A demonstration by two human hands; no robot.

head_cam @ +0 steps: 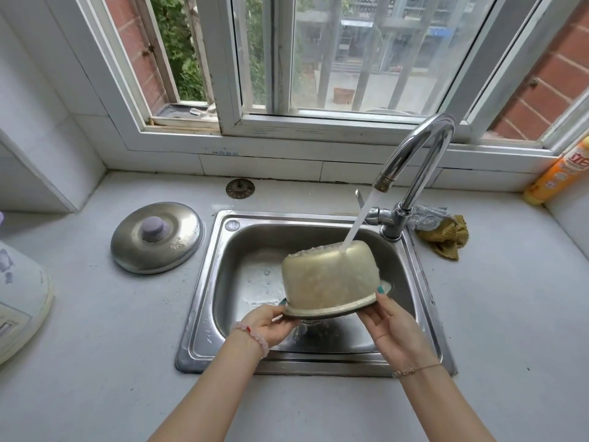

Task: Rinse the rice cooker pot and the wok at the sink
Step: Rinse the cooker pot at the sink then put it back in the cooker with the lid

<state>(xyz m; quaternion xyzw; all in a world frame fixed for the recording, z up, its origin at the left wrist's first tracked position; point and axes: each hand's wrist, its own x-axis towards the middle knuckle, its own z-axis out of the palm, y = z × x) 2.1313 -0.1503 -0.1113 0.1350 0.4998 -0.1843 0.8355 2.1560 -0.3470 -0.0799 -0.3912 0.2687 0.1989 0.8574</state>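
Steel sink (204, 282) under window: rice cooker pot rinse.
Left hand (266, 323) and right hand (387, 320) pinch upturned pale metal rice cooker pot (331, 280) by opposite rim edges, so tap water (360, 218) sheets off its base.

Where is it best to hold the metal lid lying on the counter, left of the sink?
I would take the lid by its purple knob, from above. It lies dome up, rim flat on the counter, so the edge offers little grip, while the knob stands up in the middle.
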